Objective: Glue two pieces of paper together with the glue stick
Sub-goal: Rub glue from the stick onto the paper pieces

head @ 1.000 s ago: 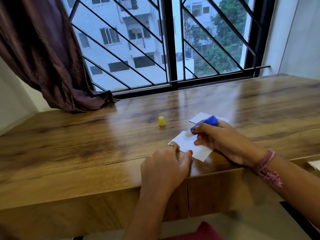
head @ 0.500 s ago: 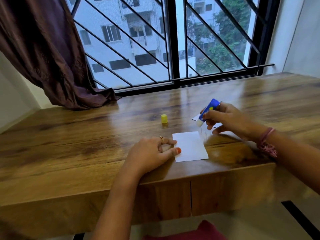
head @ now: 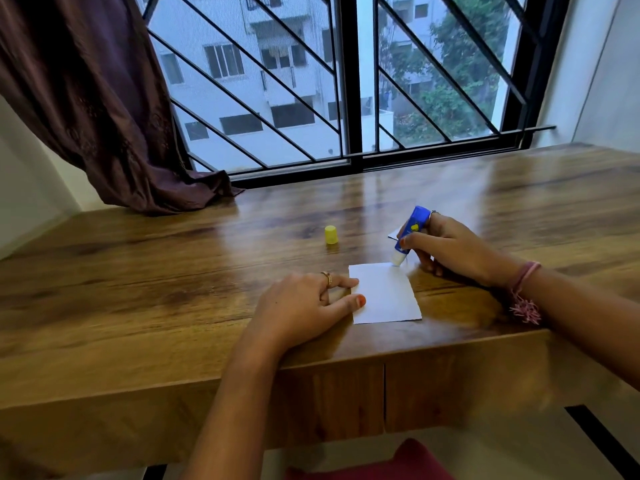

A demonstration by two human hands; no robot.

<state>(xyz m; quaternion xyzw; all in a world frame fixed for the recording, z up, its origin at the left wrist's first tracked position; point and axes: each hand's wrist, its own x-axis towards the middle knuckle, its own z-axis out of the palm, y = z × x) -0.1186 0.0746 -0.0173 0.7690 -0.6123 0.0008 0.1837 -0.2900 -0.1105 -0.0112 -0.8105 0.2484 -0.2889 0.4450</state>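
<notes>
A white paper (head: 386, 296) lies flat on the wooden desk (head: 173, 289) near its front edge. My left hand (head: 304, 306) rests on the desk, thumb and fingertips pressing the paper's left edge. My right hand (head: 446, 247) grips a blue glue stick (head: 410, 233), tilted, its white tip touching the paper's far right corner. A second white paper (head: 393, 234) shows only as a corner behind the right hand. The yellow cap (head: 331, 234) stands upright on the desk, left of the glue stick.
A barred window (head: 346, 81) runs along the desk's back edge. A dark curtain (head: 86, 98) hangs at the back left, its hem lying on the desk. A red cushion (head: 398, 462) sits below the desk front.
My right hand lifted the glue stick off the paper, swung it back, and has now brought the tip down onto the paper's far right corner. My left hand shifted left onto the paper's left edge.
</notes>
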